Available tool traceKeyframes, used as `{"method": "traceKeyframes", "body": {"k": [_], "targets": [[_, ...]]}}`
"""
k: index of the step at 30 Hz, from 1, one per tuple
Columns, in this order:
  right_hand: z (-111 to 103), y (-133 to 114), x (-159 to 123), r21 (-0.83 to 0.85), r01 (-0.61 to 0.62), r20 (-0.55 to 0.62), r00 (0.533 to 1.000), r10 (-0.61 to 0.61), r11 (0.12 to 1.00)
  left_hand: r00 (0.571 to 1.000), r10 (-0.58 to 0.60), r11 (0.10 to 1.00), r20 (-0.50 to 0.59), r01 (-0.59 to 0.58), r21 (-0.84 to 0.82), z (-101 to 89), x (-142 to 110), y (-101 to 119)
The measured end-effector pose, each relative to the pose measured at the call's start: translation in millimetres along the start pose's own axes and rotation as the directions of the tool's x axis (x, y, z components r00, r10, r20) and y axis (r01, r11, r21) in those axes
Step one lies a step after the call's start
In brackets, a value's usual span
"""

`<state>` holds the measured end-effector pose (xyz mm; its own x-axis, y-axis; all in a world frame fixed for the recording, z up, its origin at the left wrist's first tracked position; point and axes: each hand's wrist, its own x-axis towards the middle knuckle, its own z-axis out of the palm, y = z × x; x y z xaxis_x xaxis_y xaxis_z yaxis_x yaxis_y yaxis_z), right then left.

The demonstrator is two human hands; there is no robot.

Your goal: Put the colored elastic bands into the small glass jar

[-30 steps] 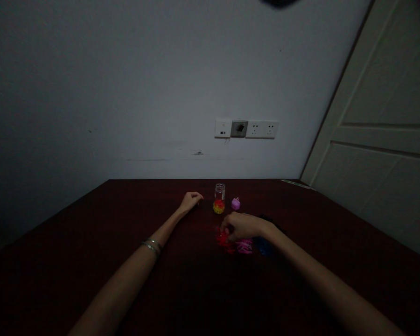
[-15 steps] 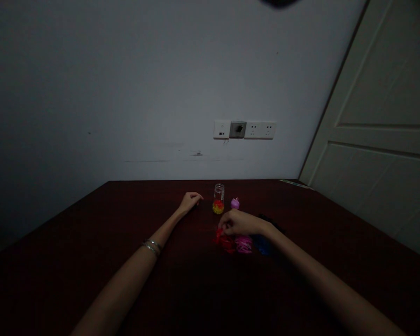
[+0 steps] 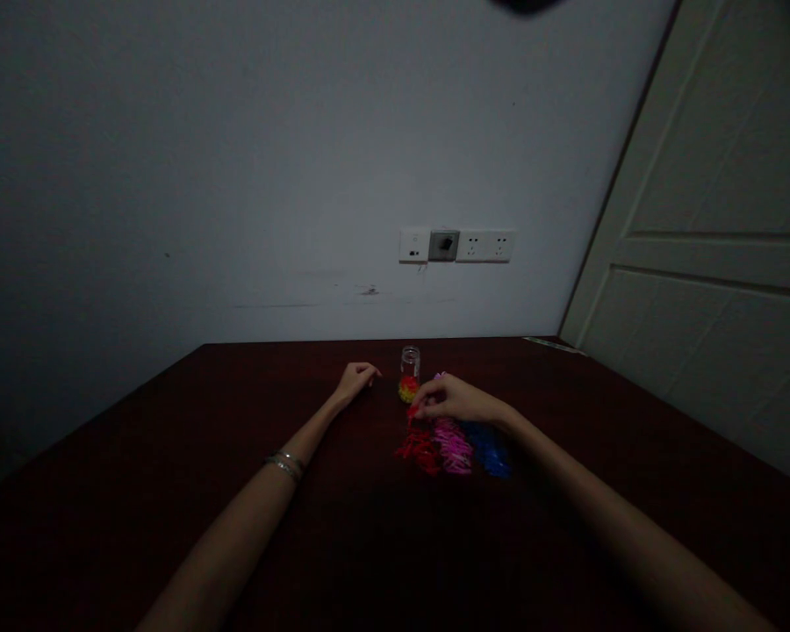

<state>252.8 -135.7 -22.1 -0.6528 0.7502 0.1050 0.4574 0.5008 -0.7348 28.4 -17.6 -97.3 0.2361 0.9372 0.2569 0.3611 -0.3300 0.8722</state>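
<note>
A small clear glass jar (image 3: 409, 362) stands on the dark red table (image 3: 237, 456), with yellow and red pieces in its bottom. My right hand (image 3: 451, 399) hovers just right of the jar, fingers pinched on a small red piece (image 3: 411, 411). Below that hand lie three little piles: red pieces (image 3: 420, 449), pink pieces (image 3: 453, 446) and blue pieces (image 3: 491, 449). My left hand (image 3: 354, 380) rests on the table left of the jar, fingers loosely curled, holding nothing that I can see. Bangles (image 3: 284, 463) circle my left wrist.
A white wall rises behind the table, carrying a row of sockets and a switch (image 3: 456, 246). A pale panelled door (image 3: 717, 263) stands at the right. The room is dim. A thin light strip (image 3: 553, 344) lies at the table's far right corner.
My right hand has lifted from the red pile and moved up toward the jar with a red piece pinched in it, covering the small pink lid. The left hand stayed put.
</note>
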Motion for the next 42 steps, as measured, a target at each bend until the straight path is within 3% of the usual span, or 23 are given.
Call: {"method": "traceKeyframes", "body": {"k": [7, 15, 21, 28, 36, 42], "targets": [[-40.7, -5.1, 10.6, 0.14, 0.022, -0.209, 0.978, 0.008, 0.99, 1.0, 0.003, 0.999, -0.002, -0.003, -0.032, -0.2, 0.3, -1.8], [-77.6, -7.3, 50.6, -0.014, 0.051, -0.214, 0.975, -0.053, 0.999, 1.0, -0.02, 0.999, -0.012, 0.02, -0.028, -0.5, -0.8, 2.2], [-81.6, -7.9, 71.0, -0.286, 0.004, -0.185, 0.981, -0.059, 0.958, 1.0, -0.027, 0.999, -0.009, 0.027, -0.029, -0.1, 0.6, 0.6], [-82.9, -20.2, 80.3, -0.502, -0.099, -0.1, 0.993, 0.056, 0.859, 1.0, -0.028, 0.999, 0.004, 0.028, -0.024, 0.6, 2.5, -2.2], [-85.9, -28.3, 82.5, -0.537, -0.147, -0.078, 0.989, 0.124, 0.83, 1.0, -0.03, 1.0, 0.008, 0.03, -0.009, 0.8, 1.1, -0.9], [-87.0, -28.0, 77.7, -0.474, -0.142, -0.115, 0.988, 0.099, 0.869, 1.0, -0.027, 1.0, 0.004, 0.027, 0.0, 0.7, 1.4, -1.0]]}}
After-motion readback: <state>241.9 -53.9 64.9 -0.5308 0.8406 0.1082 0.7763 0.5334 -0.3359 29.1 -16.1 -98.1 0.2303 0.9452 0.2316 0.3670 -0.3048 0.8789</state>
